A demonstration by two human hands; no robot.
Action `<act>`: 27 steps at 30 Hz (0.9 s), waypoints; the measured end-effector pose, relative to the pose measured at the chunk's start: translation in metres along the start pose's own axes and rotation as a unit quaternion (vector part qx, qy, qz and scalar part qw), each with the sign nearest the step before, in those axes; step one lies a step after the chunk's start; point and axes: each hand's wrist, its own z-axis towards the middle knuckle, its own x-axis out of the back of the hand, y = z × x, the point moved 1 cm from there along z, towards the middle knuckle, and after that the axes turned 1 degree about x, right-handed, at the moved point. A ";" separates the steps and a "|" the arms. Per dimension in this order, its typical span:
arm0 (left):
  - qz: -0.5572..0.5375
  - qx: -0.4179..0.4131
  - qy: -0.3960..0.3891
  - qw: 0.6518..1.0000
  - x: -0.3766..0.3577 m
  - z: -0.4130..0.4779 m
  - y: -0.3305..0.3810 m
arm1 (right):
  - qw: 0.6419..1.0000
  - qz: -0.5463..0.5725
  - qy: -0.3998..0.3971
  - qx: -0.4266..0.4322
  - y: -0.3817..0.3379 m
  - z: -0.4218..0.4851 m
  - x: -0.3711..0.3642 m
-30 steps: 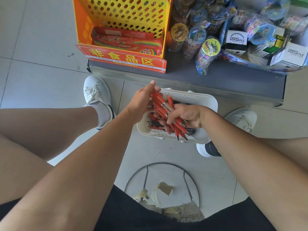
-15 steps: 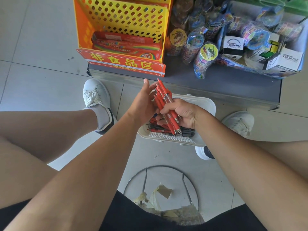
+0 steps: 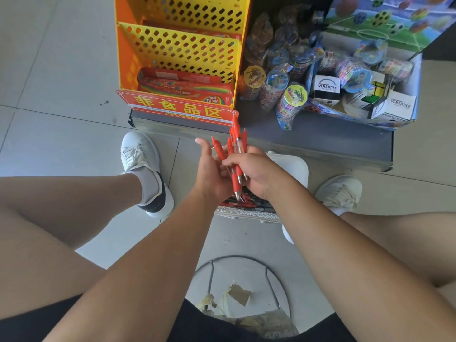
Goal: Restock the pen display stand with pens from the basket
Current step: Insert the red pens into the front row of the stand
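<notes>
My right hand [image 3: 254, 171] grips a bundle of several red pens [image 3: 236, 144], held nearly upright with the tips pointing down. My left hand [image 3: 209, 169] lies against the left side of the bundle, fingers straight and palm turned toward the pens. Both hands hover over the white basket [image 3: 294, 166] on the floor, where more red and dark pens [image 3: 246, 204] lie. The orange and yellow perforated display stand [image 3: 180, 48] rises just beyond, on the shelf base; a red box with rainbow print [image 3: 185, 88] fills its lowest tier.
A grey shelf base [image 3: 320, 141] carries wrapped toy rolls [image 3: 291, 99] and a carton of puzzle-cube boxes [image 3: 370, 95]. My white shoes [image 3: 140, 154] flank the basket. A wire stool ring [image 3: 241, 280] with torn paper sits between my knees.
The pen bundle has risen out of the basket and swung from slanted to nearly upright. Both hands moved up with it, and the view tilted toward the stand.
</notes>
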 end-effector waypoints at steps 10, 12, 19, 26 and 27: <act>0.010 0.011 -0.065 0.998 -0.026 -0.022 0.000 | 0.996 -0.030 0.077 0.047 -0.012 -0.021 -0.003; 0.016 0.012 -0.065 0.998 -0.028 -0.024 0.000 | 0.993 -0.069 0.079 0.062 -0.015 -0.025 -0.003; 0.050 0.008 -0.066 0.997 -0.034 -0.028 0.003 | 0.989 -0.141 0.026 0.041 -0.019 -0.034 0.002; 0.074 -0.012 -0.085 0.994 -0.032 -0.029 0.009 | 0.981 -0.180 0.016 0.072 -0.020 -0.040 0.002; 0.075 -0.009 -0.084 0.994 -0.032 -0.030 0.011 | 0.981 -0.177 0.021 0.074 -0.019 -0.041 0.003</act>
